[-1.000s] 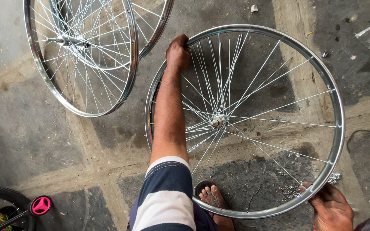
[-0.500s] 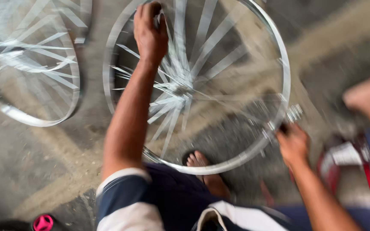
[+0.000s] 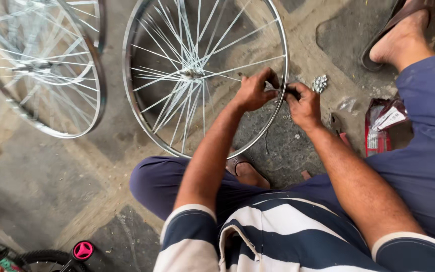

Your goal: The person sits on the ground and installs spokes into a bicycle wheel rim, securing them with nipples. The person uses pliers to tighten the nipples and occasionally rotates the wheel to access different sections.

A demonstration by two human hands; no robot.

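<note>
Both hands meet at the right edge of the bike wheel (image 3: 205, 75), mid-frame. The left hand (image 3: 254, 91) and right hand (image 3: 304, 105) pinch the shiny rim, fixing a spoke there. I think the next bit needs small, careful twists.

Soft even daylight, sharp focus, faint shadows

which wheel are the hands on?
The middle spoked wheel; both hands, left and right, meet at its rim. The far-left wheel lies untouched.
</note>
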